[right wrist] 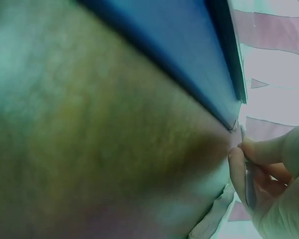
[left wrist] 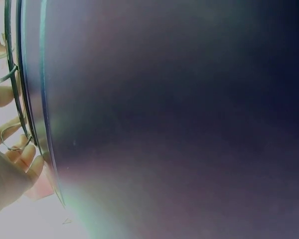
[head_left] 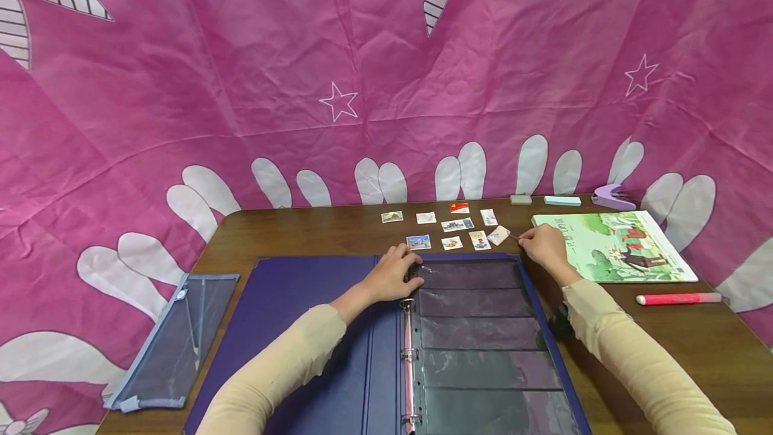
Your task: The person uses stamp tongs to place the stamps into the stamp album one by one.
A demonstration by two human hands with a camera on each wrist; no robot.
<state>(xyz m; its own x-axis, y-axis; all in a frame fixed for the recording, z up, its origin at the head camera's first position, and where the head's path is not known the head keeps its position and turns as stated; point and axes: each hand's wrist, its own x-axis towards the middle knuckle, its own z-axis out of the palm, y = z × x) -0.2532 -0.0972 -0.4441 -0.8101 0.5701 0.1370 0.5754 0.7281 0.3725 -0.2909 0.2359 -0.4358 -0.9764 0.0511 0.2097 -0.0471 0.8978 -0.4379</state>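
A blue ring binder [head_left: 314, 327] lies spread on the table, with a black stamp page [head_left: 483, 334] of clear pockets on its right side. My left hand [head_left: 392, 275] rests at the top of the binder's spine, by the upper ring and the page's corner; in the left wrist view its fingers [left wrist: 35, 167] are beside the metal rings [left wrist: 12, 137]. Beyond the binder's top right corner, my right hand [head_left: 543, 247] pinches metal tweezers [right wrist: 249, 184]. Their tip reaches a tilted stamp [head_left: 498, 235]; whether they grip it I cannot tell. Several stamps [head_left: 457, 225] lie spread out to its left.
A green picture book [head_left: 616, 247] lies right of my right hand, with a red marker [head_left: 679, 299] in front. Along the back stand an eraser [head_left: 521, 200], a light blue box [head_left: 562, 201] and a purple stapler [head_left: 613, 197]. A mesh zip pouch [head_left: 175, 341] lies at left.
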